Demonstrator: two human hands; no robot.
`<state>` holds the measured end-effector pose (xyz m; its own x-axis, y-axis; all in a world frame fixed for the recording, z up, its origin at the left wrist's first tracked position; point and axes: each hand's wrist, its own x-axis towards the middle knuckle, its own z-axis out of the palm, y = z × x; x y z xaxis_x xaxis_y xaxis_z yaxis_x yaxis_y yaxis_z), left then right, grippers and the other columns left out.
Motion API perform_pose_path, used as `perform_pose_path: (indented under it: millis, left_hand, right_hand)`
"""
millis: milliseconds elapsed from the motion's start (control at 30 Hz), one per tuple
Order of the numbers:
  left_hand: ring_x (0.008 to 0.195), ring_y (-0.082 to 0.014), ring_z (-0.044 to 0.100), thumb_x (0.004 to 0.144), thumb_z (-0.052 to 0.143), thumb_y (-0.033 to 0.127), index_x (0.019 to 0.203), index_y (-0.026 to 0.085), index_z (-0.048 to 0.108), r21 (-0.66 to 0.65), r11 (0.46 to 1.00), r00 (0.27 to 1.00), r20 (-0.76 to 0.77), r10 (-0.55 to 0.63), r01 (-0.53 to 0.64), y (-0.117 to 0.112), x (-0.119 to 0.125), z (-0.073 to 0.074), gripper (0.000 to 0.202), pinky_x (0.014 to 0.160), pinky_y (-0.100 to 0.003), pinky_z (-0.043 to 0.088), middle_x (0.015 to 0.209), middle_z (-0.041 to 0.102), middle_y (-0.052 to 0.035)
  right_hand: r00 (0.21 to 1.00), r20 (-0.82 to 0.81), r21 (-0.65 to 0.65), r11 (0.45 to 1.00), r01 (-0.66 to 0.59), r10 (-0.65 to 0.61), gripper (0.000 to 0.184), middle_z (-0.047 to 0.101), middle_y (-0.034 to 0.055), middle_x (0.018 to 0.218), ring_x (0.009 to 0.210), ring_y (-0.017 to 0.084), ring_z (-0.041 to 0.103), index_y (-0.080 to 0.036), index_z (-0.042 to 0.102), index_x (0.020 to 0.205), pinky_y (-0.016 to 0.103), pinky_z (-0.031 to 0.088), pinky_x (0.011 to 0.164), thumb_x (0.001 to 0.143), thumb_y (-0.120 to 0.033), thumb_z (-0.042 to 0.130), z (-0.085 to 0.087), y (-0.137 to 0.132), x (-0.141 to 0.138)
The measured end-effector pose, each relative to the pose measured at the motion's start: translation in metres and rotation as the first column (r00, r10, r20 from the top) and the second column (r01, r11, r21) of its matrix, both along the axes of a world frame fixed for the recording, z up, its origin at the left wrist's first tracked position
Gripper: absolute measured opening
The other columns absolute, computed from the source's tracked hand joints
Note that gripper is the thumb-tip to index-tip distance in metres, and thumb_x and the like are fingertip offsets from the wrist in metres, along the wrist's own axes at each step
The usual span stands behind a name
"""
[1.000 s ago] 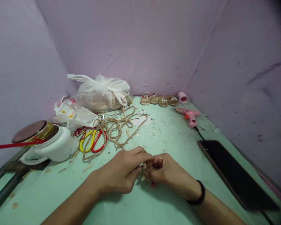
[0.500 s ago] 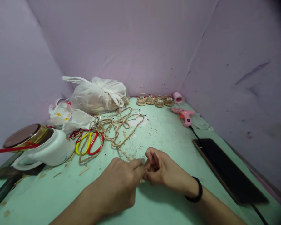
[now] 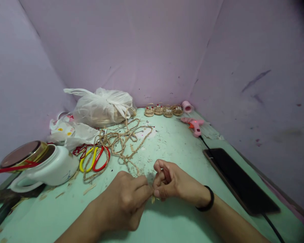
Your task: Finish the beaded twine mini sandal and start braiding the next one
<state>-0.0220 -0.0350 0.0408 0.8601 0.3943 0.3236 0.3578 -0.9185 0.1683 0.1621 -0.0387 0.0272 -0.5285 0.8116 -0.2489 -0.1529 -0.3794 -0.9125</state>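
Observation:
A long braided straw cord [image 3: 126, 156] lies in loose loops on the table, and one end runs toward me into my fingers. My left hand [image 3: 125, 199] is closed in a pinch on the cord's near end. Fingertip to fingertip with it, my right hand [image 3: 168, 180] pinches at the same spot, its fingers curled and a black band on the wrist. A short pale straw tip [image 3: 153, 199] pokes out below the fingertips. The fingers hide the rest of what lies between them.
Scissors [image 3: 95, 159] with yellow and red handles and a white mug [image 3: 63, 167] stand left. Behind are a knotted plastic bag [image 3: 103, 108] and several small woven ornaments [image 3: 163, 110]. At right lie a pink glue gun [image 3: 192, 125] and a dark phone [image 3: 240, 180] with a cable.
The view has shifted slightly, so the table's things sit a little further left. Both hands stay together, and the straw tip below the fingers shows more; my right thumb has moved a little.

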Motion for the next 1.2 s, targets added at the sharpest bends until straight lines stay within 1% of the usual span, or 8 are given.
perform_pose_path:
  millis: [233,467,533,667,733,933,1067,1200]
  left_hand:
    - [0.046,-0.013,0.037,0.069,0.045,0.006,0.07,0.016,0.055,0.047,0.995,0.975,0.211,0.074,-0.085,-0.001,0.003,-0.007,0.014,0.045,-0.031,0.02,0.055,0.045,0.0003]
    - [0.05,-0.0113,0.045,0.074,0.047,0.009,0.072,0.016,0.053,0.056,0.965,0.931,0.283,0.23,-0.255,0.003,0.008,-0.014,0.01,0.048,-0.027,0.025,0.058,0.05,0.0008]
    - [0.049,-0.0111,0.045,0.074,0.046,0.01,0.07,0.016,0.053,0.065,0.961,0.926,0.292,0.239,-0.269,0.004,0.009,-0.015,0.01,0.047,-0.027,0.025,0.056,0.049,0.001]
    - [0.047,-0.0098,0.042,0.075,0.045,0.01,0.068,0.015,0.053,-0.034,0.958,0.901,0.33,0.28,-0.285,0.003,0.013,-0.015,0.012,0.047,-0.024,0.027,0.055,0.045,0.0018]
    - [0.048,-0.009,0.041,0.076,0.045,0.01,0.065,0.015,0.052,-0.132,0.947,0.883,0.341,0.322,-0.293,0.002,0.016,-0.015,0.014,0.047,-0.023,0.028,0.053,0.044,0.0023]
    - [0.048,-0.0085,0.041,0.076,0.045,0.014,0.062,0.015,0.053,-0.314,0.881,0.852,0.281,0.441,-0.353,-0.001,0.021,-0.015,0.016,0.048,-0.021,0.029,0.052,0.046,0.002]
    - [0.048,-0.0084,0.04,0.074,0.045,0.016,0.06,0.015,0.054,-0.399,0.829,0.83,0.237,0.505,-0.391,0.0,0.023,-0.014,0.017,0.049,-0.021,0.029,0.051,0.044,0.0027]
    - [0.048,-0.0087,0.038,0.072,0.045,0.018,0.055,0.015,0.054,-0.583,0.678,0.767,0.139,0.626,-0.447,0.003,0.027,-0.012,0.019,0.048,-0.021,0.029,0.049,0.042,0.0033]
  right_hand:
    - [0.997,0.005,0.057,0.996,0.074,-0.075,0.039,0.061,-0.0061,0.053,0.042,0.006,0.049,-0.019,0.047,0.075,0.018,0.04,0.046,0.055,-0.032,0.077,0.003,0.003,0.003]
    - [0.921,0.239,0.433,0.883,0.182,-0.307,0.018,0.069,0.004,0.071,0.059,0.013,0.059,-0.015,0.07,0.079,0.024,0.046,0.054,0.068,-0.031,0.068,0.005,0.001,0.005]
    - [0.906,0.246,0.632,0.766,0.119,-0.344,0.016,0.071,0.0057,0.081,0.067,0.015,0.062,-0.018,0.07,0.085,0.025,0.048,0.058,0.071,-0.025,0.066,0.001,-0.002,0.002]
    - [0.873,0.208,0.928,0.37,-0.035,-0.441,0.023,0.069,0.0092,0.083,0.073,0.016,0.064,-0.015,0.066,0.096,0.027,0.05,0.064,0.08,-0.008,0.051,-0.009,-0.008,-0.002]
    - [0.826,0.233,0.955,0.283,-0.093,-0.513,0.026,0.068,0.0113,0.082,0.071,0.017,0.063,-0.012,0.064,0.095,0.027,0.05,0.062,0.079,-0.004,0.046,-0.013,-0.009,-0.003]
    - [0.731,0.298,0.946,0.29,-0.143,-0.614,0.016,0.061,0.007,0.062,0.056,0.017,0.057,-0.013,0.062,0.076,0.028,0.045,0.051,0.074,-0.007,0.048,-0.014,-0.012,-0.005]
    - [0.725,0.309,0.946,0.28,-0.166,-0.616,0.02,0.065,0.0082,0.072,0.063,0.018,0.061,-0.014,0.061,0.083,0.027,0.049,0.057,0.077,-0.006,0.044,-0.015,-0.012,-0.006]
    - [0.72,0.298,0.954,0.203,-0.219,-0.626,0.027,0.068,0.0118,0.081,0.071,0.019,0.064,-0.011,0.06,0.096,0.028,0.053,0.06,0.081,-0.004,0.039,-0.02,-0.011,-0.007]
